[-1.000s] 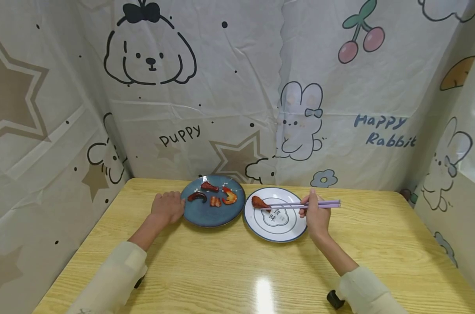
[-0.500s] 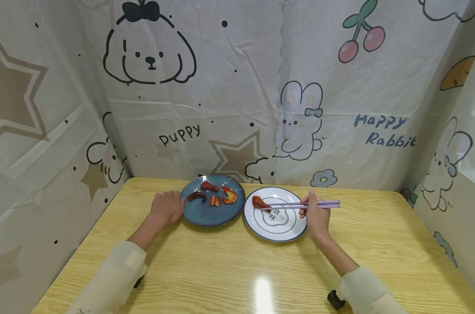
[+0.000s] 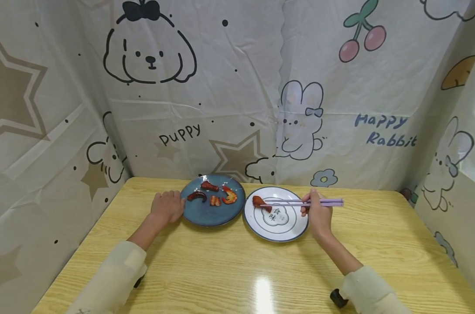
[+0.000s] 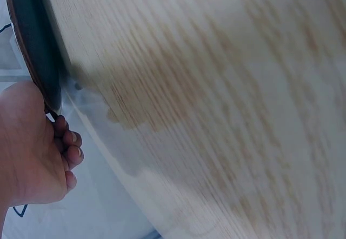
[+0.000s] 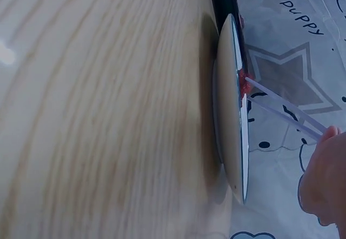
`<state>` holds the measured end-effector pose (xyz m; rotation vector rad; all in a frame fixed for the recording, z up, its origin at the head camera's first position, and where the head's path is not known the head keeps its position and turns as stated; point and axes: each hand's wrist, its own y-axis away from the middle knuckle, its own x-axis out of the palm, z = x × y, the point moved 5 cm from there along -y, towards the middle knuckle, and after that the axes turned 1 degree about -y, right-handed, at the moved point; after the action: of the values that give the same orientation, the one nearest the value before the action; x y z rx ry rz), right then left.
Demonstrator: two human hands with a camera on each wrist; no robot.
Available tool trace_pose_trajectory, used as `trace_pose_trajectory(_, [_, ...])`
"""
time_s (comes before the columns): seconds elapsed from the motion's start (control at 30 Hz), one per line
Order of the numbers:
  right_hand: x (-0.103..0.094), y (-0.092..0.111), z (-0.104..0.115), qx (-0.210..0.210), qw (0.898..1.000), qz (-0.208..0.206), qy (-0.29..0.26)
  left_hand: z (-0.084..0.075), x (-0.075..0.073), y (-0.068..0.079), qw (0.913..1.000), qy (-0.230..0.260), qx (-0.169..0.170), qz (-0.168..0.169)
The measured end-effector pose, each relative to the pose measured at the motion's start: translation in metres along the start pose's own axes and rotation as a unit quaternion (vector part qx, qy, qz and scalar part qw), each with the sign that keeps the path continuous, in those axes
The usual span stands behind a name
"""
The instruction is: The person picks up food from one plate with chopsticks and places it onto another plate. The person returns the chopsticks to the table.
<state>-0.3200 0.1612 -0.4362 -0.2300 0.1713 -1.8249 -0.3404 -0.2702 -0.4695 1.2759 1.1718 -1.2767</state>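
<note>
My right hand (image 3: 319, 214) holds a pair of lilac chopsticks (image 3: 300, 203) over the white plate (image 3: 276, 231) with a blue rim. The chopsticks' tips lie at a brown chicken drumstick (image 3: 258, 201) on that plate's left part, a little apart from each other. In the right wrist view the chopsticks (image 5: 294, 121) reach down to the reddish food on the plate. My left hand (image 3: 168, 207) grips the left rim of the dark blue plate (image 3: 206, 218). In the left wrist view its fingers (image 4: 70, 147) are curled at the plate's edge.
On the blue plate lie a dark red drumstick-like piece (image 3: 209, 186), a dark curved piece (image 3: 197, 197), a small striped meat piece (image 3: 215, 201) and a shrimp (image 3: 230, 196). Both plates stand close together near the back of the wooden table (image 3: 221, 270). A printed cloth (image 3: 237, 104) hangs behind.
The chopsticks' tips have moved slightly away from me, over the drumstick's upper part, and my right hand has shifted a little right. The drumstick stays nearly in place. My left hand has not moved.
</note>
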Motion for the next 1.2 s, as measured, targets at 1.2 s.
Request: trace_pose_trajectory(1.2, [0.098,0.003,0.012,0.013,0.979,0.197,-0.046,0.002,0.003,-0.003,0.9997,0.013,-0.01,0.016])
